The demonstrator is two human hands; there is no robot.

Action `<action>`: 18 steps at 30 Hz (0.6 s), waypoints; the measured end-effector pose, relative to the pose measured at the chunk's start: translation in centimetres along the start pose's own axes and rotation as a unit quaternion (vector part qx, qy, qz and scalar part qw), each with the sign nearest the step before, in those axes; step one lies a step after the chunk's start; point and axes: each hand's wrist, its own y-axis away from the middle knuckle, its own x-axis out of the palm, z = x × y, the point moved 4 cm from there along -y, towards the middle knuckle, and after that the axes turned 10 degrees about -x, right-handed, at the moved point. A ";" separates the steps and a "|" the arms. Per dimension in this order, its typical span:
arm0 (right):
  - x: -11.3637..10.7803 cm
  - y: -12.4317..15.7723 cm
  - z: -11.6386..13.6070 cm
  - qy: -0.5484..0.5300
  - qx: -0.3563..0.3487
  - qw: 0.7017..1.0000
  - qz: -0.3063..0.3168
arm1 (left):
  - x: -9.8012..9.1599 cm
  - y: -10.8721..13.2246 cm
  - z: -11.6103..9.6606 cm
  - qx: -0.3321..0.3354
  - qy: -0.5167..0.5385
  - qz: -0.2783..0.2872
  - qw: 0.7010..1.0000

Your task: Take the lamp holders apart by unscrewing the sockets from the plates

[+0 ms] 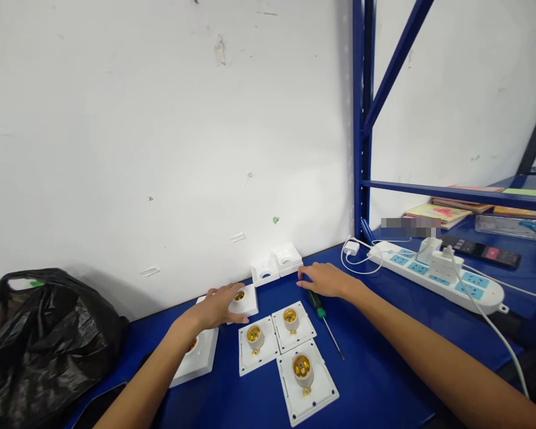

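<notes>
My left hand (220,308) is over a white square lamp holder (249,300) with a brass socket, its thumb at the near edge and fingers at the far side. A larger-looking white lamp holder (202,357) sits partly behind my left forearm. My right hand (325,279) hovers with fingers apart and bent, just right of a white square cover (287,258) that has a round hole. Another cover (265,273) leans beside it. Below my right hand lies a green-handled screwdriver (320,311). Three socket bases (259,351) (301,333) (315,396) lie face up between my arms.
A black plastic bag (58,333) stands at the left. On the right, a white power strip (433,277) carries plugged chargers and trailing cables. A phone (486,251) and papers (438,213) lie behind it. A blue rack post (361,119) rises by the white wall.
</notes>
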 end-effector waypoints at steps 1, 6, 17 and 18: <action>0.0 0.0 0.1 -0.001 0.000 1.000 0.005 | 0.1 -0.1 0.1 0.004 -0.003 -0.002 1.000; 0.1 0.1 0.5 -0.014 -0.011 0.999 0.026 | -0.8 0.5 -0.3 0.019 0.005 -0.056 0.998; -0.5 0.5 0.0 -0.038 0.007 0.998 0.055 | 1.5 14.8 -3.7 0.060 0.019 -0.105 0.992; -0.7 0.5 0.0 -0.041 0.007 0.998 0.052 | 2.6 16.0 -3.9 0.057 0.003 -0.074 0.996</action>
